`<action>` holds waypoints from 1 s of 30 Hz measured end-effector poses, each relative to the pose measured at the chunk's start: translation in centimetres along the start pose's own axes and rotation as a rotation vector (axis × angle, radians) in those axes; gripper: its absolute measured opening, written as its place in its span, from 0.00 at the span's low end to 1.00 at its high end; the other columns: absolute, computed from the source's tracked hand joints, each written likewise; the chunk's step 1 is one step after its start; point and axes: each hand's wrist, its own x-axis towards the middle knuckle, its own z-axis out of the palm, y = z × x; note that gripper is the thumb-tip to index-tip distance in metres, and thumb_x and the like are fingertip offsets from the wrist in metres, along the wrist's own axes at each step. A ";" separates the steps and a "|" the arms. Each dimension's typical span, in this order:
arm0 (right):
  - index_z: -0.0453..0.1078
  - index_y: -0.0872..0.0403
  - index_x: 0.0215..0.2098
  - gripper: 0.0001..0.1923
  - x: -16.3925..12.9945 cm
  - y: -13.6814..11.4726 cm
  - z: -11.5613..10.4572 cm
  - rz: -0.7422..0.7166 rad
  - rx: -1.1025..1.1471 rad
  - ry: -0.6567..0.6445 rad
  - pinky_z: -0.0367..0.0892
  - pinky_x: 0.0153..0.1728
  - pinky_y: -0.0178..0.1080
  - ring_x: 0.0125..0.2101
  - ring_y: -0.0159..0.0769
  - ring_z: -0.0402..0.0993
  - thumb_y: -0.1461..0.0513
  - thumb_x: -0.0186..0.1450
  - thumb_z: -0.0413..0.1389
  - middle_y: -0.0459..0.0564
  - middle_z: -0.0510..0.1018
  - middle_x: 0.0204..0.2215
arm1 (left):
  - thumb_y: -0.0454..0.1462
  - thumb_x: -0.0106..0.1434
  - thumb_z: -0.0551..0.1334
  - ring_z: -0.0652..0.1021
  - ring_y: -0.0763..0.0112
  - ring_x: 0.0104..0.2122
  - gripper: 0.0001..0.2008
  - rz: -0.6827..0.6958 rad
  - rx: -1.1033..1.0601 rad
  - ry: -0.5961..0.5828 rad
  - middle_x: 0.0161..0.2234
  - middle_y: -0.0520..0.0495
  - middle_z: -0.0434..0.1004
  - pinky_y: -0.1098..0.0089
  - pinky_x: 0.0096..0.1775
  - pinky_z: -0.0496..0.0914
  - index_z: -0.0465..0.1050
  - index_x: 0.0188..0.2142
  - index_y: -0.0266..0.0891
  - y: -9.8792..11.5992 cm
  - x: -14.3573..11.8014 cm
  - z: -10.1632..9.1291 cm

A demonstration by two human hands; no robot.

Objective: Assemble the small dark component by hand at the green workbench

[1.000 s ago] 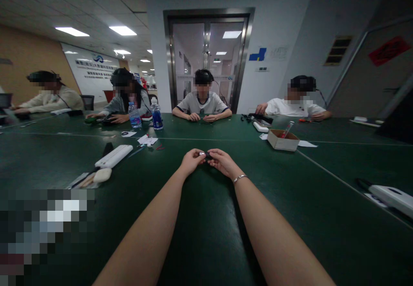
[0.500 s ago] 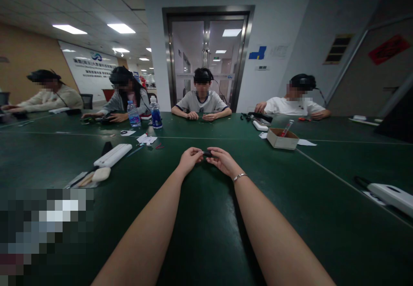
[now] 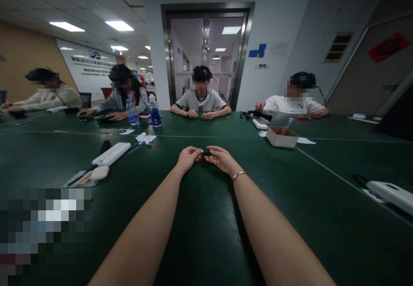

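Observation:
Above the green table, a small black stick with a short silvery part at its left end spans the space between my hands. It looks like a USB stick, but it is too small to be sure. My left hand pinches the silvery end between thumb and fingertips. From the other side my right hand, with a silver bracelet at its wrist, grips the black body between thumb and forefinger, its other fingers loosely curled. My fingers cover both ends of the stick.
A white power bank-like block and a cream rounded thing lie left. Two bottles stand farther back. An open box is at right, a white device near the right edge. Several people sit across the table.
My left hand has shifted slightly left, and a silvery part now shows between its fingertips and the black body. My right hand is almost unmoved.

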 end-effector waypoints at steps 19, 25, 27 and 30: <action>0.67 0.60 0.40 0.09 -0.4 -0.3 0.3 0.018 -0.017 0.001 0.76 0.30 0.33 0.26 0.33 0.78 0.73 0.64 0.49 0.52 0.76 0.28 | 0.47 0.56 0.61 0.72 0.75 0.22 0.17 -0.043 0.176 0.027 0.24 0.47 0.74 0.74 0.26 0.65 0.71 0.28 0.33 0.6 -0.2 0.0; 0.67 0.60 0.40 0.08 -0.5 -0.3 0.2 0.011 -0.001 -0.017 0.76 0.31 0.33 0.26 0.33 0.78 0.73 0.64 0.50 0.53 0.76 0.30 | 0.50 0.57 0.60 0.70 0.76 0.20 0.19 -0.029 0.199 0.024 0.21 0.48 0.72 0.73 0.24 0.64 0.70 0.26 0.33 0.9 -0.4 0.2; 0.67 0.60 0.40 0.09 -0.5 -0.3 0.2 0.016 -0.006 -0.014 0.76 0.31 0.33 0.27 0.33 0.78 0.73 0.64 0.49 0.53 0.77 0.30 | 0.50 0.57 0.60 0.70 0.76 0.19 0.20 -0.029 0.216 0.029 0.21 0.48 0.72 0.73 0.24 0.64 0.70 0.26 0.33 1.0 -0.5 0.2; 0.67 0.60 0.40 0.09 -0.5 -0.4 0.2 0.016 -0.012 -0.011 0.76 0.31 0.33 0.26 0.33 0.78 0.74 0.64 0.49 0.52 0.77 0.30 | 0.51 0.57 0.59 0.70 0.76 0.19 0.20 -0.022 0.238 0.041 0.20 0.49 0.71 0.74 0.23 0.63 0.70 0.26 0.34 0.9 -0.4 0.2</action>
